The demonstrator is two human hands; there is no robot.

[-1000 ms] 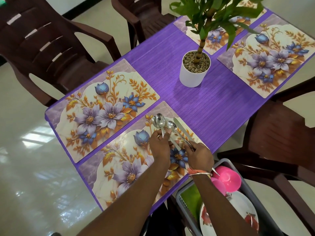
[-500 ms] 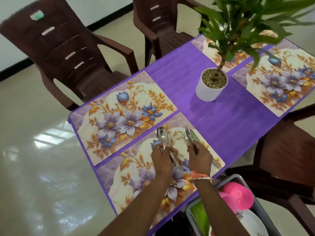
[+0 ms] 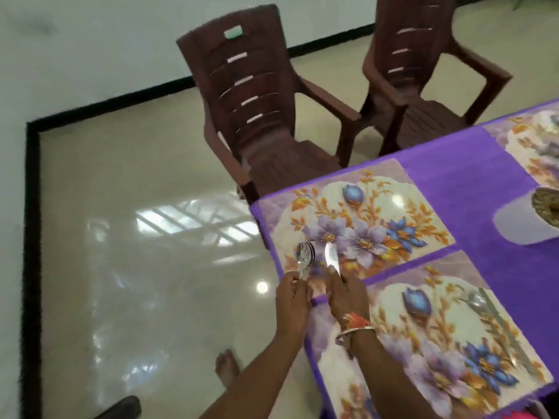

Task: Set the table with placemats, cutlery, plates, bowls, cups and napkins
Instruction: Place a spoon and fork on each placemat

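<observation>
**Cutlery for the corner mat**

The left hand [image 3: 292,299] pinches a small bunch of spoons [image 3: 305,257] by the handles, fingers curled round them. The blur hides how many there are. The right hand [image 3: 344,293] grips a knife [image 3: 331,255], fingers closed on the handle and one finger laid along the blade. Both hover over the corner mat [image 3: 378,207], at its end by the bench [image 3: 453,176] edge. The near mat [image 3: 438,352] already carries a set spoon [image 3: 476,299] and a set knife [image 3: 502,331] side by side along its right side.

The step in hand looks like laying this mat's cutlery. To do it well, copy the near mat. Lower the knife flat first, parallel to the mat's short edge. Then thumb one spoon free of the bunch and lay it just beside the knife, not across it. Keep both fully on the mat, because a handle hanging over this edge could tip to the floor. Leave the middle bare for a plate.
</observation>
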